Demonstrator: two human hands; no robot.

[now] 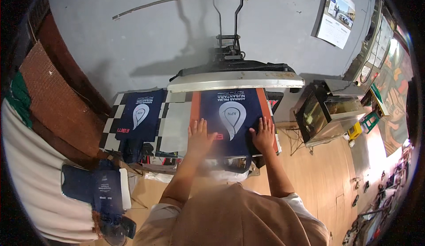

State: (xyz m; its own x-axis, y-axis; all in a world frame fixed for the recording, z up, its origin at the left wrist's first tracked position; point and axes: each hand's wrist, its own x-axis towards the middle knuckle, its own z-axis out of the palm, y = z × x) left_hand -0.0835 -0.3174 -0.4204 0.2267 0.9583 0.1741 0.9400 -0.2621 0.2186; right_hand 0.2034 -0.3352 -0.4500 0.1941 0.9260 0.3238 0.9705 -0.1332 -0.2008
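Note:
A navy tote bag (208, 113) with a white teardrop print and lettering lies flat on an orange base (195, 106) under the raised upper plate (234, 83) of a heat press. My left hand (201, 136) lies flat at the bag's left edge, fingers spread, thumb toward the red lettering. At the opposite edge, my right hand (264, 135) rests palm down with its fingers apart. Neither hand grips anything. A dark strap (239, 168) hangs off the front edge below the bag.
On the checkered table (175, 120), similar navy bags (128, 113) lie to the left. Further left, a chair (126, 188) carries more navy bags. A glass tank (334, 113) stands at right. Behind the press is a grey wall with a calendar (336, 16).

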